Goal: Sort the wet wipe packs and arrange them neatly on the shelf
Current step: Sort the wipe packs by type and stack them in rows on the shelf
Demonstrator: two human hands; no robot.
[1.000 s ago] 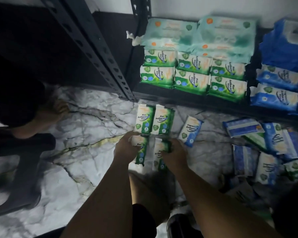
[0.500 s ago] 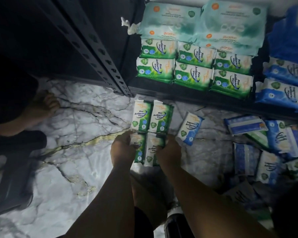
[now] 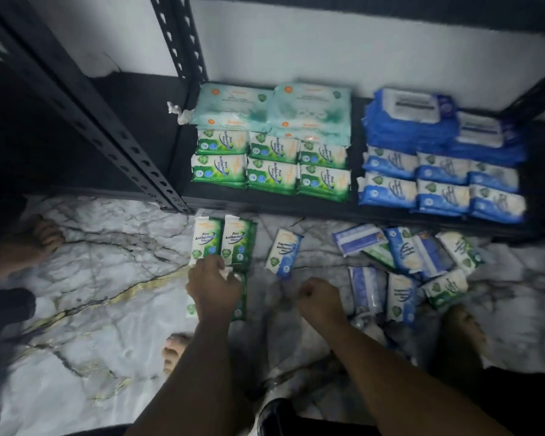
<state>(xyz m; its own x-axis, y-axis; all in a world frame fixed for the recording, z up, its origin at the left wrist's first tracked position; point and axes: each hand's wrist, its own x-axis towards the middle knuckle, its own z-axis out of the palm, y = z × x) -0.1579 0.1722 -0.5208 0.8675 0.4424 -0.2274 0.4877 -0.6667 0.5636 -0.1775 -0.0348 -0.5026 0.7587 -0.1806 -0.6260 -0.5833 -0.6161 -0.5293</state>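
- The left hand (image 3: 213, 287) lies over two green packs (image 3: 242, 297) on the floor (image 3: 107, 278) in front of the shelf (image 3: 265, 202). Its fingers bend across their far ends, and I cannot tell whether it grips them or only presses.
- The right hand (image 3: 320, 298) hangs just right of them, fingers curled in, with nothing visible in it.
- Between those packs and the shelf's front edge lies a second green pair (image 3: 222, 239), side by side, apparently meeting them end to end.
- A single blue pack (image 3: 283, 251) lies tilted in front of the shelf, and a loose pile (image 3: 406, 265) of blue and green packs sits further right.
- On the shelf, the green rows (image 3: 271, 166) sit left and the blue rows (image 3: 441, 187) right.
- The packs look light, soft and slick in their film wrap. They are probably best squeezed together by the long sides and lifted as one block.
- Half a second ago both hands were on the near pair. Now the right has let go and moved toward the pile, while the left remains.
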